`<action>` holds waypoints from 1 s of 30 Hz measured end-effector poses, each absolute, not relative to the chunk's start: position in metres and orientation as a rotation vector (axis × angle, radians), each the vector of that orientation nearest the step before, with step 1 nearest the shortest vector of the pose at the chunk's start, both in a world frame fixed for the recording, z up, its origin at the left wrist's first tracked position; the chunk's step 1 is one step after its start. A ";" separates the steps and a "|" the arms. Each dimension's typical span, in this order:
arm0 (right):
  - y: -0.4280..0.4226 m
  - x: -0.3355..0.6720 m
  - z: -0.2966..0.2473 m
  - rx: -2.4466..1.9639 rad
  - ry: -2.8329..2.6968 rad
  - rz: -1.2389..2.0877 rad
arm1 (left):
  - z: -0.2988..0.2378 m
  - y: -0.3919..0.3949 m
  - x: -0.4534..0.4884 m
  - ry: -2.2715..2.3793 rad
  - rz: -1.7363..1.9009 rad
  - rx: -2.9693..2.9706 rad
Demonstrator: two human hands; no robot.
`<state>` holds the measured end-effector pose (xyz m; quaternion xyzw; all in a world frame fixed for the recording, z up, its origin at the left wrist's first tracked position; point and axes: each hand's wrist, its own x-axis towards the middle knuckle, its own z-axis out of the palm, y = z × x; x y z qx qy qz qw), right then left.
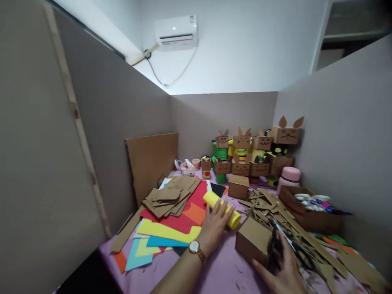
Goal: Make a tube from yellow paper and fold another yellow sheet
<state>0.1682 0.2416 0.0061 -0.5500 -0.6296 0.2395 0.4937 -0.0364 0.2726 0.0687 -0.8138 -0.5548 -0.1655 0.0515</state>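
**Left hand point(214, 226) on the yellow roll point(234, 220), right hand point(284, 265) at the box point(255, 236)**

The left hand, a watch point(194, 246) showing at its wrist, is lying over the roll with its fingers spread and touching it. The roll is resting aslant on the purple cloth point(222, 269), between the coloured sheets point(165, 229) and the box. The right hand is curving beside the box, thumb apart from fingers, around a dark thing point(273, 251); blur is hiding what this is, and whether the hand is gripping it cannot be told.

Scissors point(301, 256) are lying just beyond that hand, by a heap of cardboard scraps point(266, 204). A second box point(239, 187) is standing past the roll. On the left, brown cards point(171, 196) are lying piled over the sheets, and a board point(154, 165) is leaning against the partition point(122, 106). Eared figures point(241, 141) are standing in rows at the back, near a pink bottle point(290, 175). A carton point(309, 216) is holding white and purple items on the right.
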 end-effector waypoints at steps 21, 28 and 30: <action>0.218 0.148 0.036 -1.363 -1.417 0.331 | 0.070 0.204 -0.139 -2.274 -0.950 -2.283; 0.206 0.109 0.041 -0.845 -1.905 0.263 | 0.070 0.209 -0.147 -2.215 -1.064 -2.351; 0.213 0.093 0.048 -0.872 -2.086 0.411 | 0.068 0.209 -0.148 -2.214 -1.061 -2.355</action>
